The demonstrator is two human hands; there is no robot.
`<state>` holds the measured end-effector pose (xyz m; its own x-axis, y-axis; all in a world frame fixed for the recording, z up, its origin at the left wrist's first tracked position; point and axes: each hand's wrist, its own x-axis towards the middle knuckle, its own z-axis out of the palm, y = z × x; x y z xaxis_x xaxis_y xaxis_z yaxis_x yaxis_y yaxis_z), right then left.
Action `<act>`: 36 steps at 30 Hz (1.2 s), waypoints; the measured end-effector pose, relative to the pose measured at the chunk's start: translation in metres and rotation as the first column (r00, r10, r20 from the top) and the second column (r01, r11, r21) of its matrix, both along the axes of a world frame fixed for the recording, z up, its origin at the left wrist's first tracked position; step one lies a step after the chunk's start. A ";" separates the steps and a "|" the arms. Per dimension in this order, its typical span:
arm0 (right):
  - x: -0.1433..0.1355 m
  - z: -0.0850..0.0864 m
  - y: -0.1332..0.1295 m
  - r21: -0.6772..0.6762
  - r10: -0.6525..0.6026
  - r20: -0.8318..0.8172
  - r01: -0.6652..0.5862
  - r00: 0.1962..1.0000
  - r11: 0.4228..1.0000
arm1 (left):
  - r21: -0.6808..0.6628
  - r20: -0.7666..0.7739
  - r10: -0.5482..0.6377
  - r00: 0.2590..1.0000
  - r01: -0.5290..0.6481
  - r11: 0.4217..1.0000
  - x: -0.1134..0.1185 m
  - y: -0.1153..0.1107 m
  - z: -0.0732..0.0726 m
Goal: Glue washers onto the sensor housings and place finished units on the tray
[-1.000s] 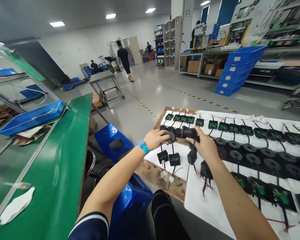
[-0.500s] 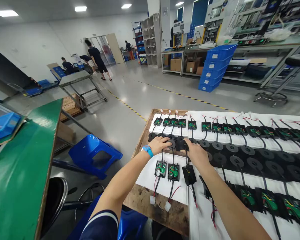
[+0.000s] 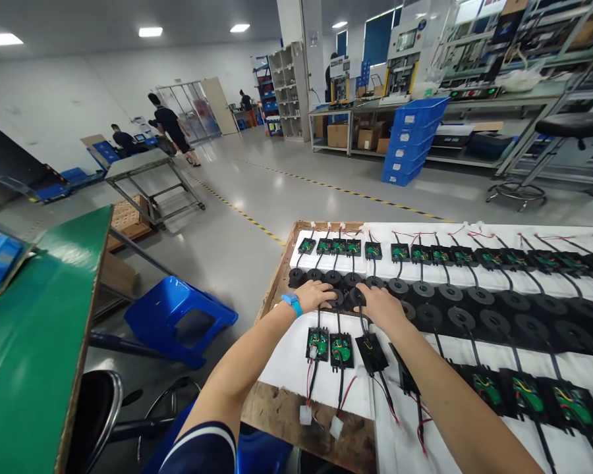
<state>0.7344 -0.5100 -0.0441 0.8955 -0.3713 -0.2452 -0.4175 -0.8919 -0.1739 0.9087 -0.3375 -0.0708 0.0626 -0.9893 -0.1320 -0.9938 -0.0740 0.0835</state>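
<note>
Black round pucks (image 3: 461, 317) with a ring-like top and a centre hole stand in two tight rows, each cabled to a small black box with a green circuit board. My left hand (image 3: 314, 296), wearing a blue wristband (image 3: 292, 303), lies with its fingers stretched over the near row, touching a puck (image 3: 335, 298). My right hand (image 3: 379, 307) grips a black puck (image 3: 356, 298) just to the right, its fingers around the puck's side. From that puck a cable runs down to a black box (image 3: 372, 353) lying tilted, no board showing.
A wooden board (image 3: 306, 415) with white sheets bears the parts; open boxes (image 3: 341, 351) with white connectors lie in front. To the left are a green table (image 3: 54, 296), a blue stool (image 3: 178, 316) and a black chair. Stacked blue bins (image 3: 410, 141) and several people stand farther off.
The puck in my right hand has come down level into the near row. My left hand stays on the pucks. The view has shifted slightly.
</note>
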 end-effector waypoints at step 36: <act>-0.024 0.012 -0.080 0.102 0.331 0.105 -0.341 0.938 0.935 | 0.114 -0.201 0.440 0.875 -0.425 0.898 -0.027 0.003 0.019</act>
<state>0.7100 -0.5897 -0.0325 0.9824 -0.0187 -0.1861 -0.0762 -0.9486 -0.3072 0.8822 -0.3344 -0.0520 0.4453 -0.8586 -0.2542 -0.8190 -0.5053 0.2721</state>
